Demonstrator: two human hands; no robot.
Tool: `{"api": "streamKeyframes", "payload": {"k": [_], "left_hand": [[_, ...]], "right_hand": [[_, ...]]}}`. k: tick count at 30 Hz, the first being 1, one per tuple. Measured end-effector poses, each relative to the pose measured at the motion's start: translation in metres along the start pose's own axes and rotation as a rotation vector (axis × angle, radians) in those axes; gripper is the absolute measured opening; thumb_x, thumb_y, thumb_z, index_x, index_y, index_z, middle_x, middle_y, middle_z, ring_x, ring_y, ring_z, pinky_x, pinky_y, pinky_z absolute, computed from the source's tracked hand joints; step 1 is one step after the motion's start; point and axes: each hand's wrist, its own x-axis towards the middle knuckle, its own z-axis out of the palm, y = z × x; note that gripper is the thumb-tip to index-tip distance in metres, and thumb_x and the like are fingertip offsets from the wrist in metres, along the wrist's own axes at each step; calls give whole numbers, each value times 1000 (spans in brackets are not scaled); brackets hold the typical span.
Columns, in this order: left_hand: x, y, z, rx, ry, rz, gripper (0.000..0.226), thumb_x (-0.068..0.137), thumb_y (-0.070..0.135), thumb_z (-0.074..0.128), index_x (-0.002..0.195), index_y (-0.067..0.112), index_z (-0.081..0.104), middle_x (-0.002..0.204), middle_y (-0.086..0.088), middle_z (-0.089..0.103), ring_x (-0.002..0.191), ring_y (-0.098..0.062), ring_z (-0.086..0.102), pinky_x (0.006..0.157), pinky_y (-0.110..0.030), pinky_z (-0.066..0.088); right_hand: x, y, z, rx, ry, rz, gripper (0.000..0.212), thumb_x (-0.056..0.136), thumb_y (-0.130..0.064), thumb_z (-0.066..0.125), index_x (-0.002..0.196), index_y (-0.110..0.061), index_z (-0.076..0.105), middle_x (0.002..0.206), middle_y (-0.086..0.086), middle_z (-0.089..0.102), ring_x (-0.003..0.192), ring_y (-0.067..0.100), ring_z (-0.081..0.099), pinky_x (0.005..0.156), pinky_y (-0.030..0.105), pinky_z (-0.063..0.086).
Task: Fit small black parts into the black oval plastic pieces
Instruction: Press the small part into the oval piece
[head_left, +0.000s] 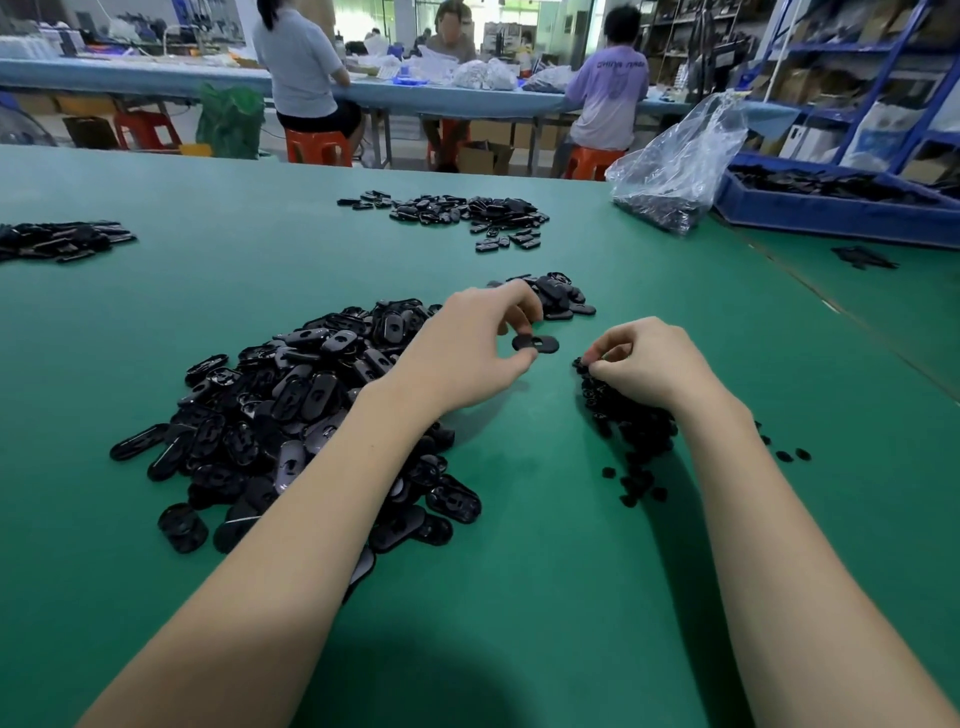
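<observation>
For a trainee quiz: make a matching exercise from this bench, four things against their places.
Things:
1. oval piece
2. small parts
3. plastic bag
4. blue crate

Places:
A. far right table edge
B. pinched in the left hand
C. heaped under the right hand
D. upright just left of the crate

Pairs: 1-B, 2-C, 3-D, 4-A

Open green mat (519, 597) between your forearms, reaching up to the hands | your left: large heap of oval pieces (291, 415) under the forearm blocks sideways travel | your right: small-parts pile (631, 421) under the wrist | ahead: small oval cluster (558, 296), then bare mat up to far pile (462, 210) | far right: plastic bag (675, 161), blue bin (831, 205)
</observation>
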Motion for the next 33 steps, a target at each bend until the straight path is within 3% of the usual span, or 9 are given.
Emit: {"api": "streamKeyframes", "payload": {"k": [2, 8, 11, 13, 18, 21, 25, 33], "left_hand": [[-3, -6, 8, 12, -10, 6, 29, 86, 21, 72, 112, 25, 60, 95, 15, 67, 94, -18, 58, 88, -42, 49], [-4, -18, 10, 6, 5, -24, 31, 86, 19, 73, 113, 26, 59, 97, 14, 68, 93, -14, 59, 91, -40, 49], [-3, -20, 9, -17, 3, -28, 35, 86, 18, 73, 116, 25, 57, 98, 14, 68, 92, -15, 59, 90, -38, 49], [-3, -22, 9, -36, 10, -26, 36, 86, 17, 72, 117, 24, 56, 98, 13, 68, 90, -15, 60, 88, -34, 49], [-2, -23, 10, -71, 24, -6, 34, 86, 12, 71, 115, 23, 57, 97, 9, 68, 82, -12, 59, 74, -15, 41], [-2, -23, 11, -91, 10, -13, 35, 85, 11, 71, 115, 23, 57, 96, 9, 67, 79, -12, 61, 74, -17, 44], [-2, -22, 11, -94, -6, -15, 33, 84, 14, 73, 113, 24, 58, 94, 11, 67, 78, -11, 62, 72, -17, 44], [-1, -19, 16, -113, -17, -19, 31, 83, 16, 75, 109, 24, 59, 93, 11, 67, 75, -9, 63, 73, -20, 48]], "right_hand": [[0, 2, 0, -35, -25, 8, 17, 84, -21, 68, 83, -36, 76, 84, -21, 69, 89, 11, 65, 71, 26, 49], [-1, 2, 6, -113, -80, 2, 18, 87, -26, 67, 91, -42, 75, 90, -17, 68, 94, 12, 62, 78, 26, 46], [0, 0, 8, -110, -56, 21, 12, 87, -25, 69, 88, -34, 77, 94, -10, 71, 96, 17, 66, 87, 31, 54], [0, -1, 8, -102, -49, 24, 10, 86, -24, 71, 84, -31, 77, 94, -8, 73, 96, 18, 68, 90, 34, 57], [-2, 2, 5, -78, -24, 3, 6, 89, -30, 71, 84, -32, 74, 81, -21, 67, 89, 13, 64, 80, 29, 50], [-1, 2, 4, 143, -15, -31, 7, 92, -30, 71, 85, -30, 72, 77, -18, 68, 74, 6, 60, 75, 27, 47], [-9, -12, 3, 534, -117, -61, 8, 96, -32, 70, 88, -30, 69, 75, -13, 71, 51, 6, 50, 49, 14, 41], [-14, -23, 7, 634, -200, -148, 9, 99, -30, 67, 91, -32, 66, 80, -7, 72, 52, 13, 52, 48, 17, 38]]}}
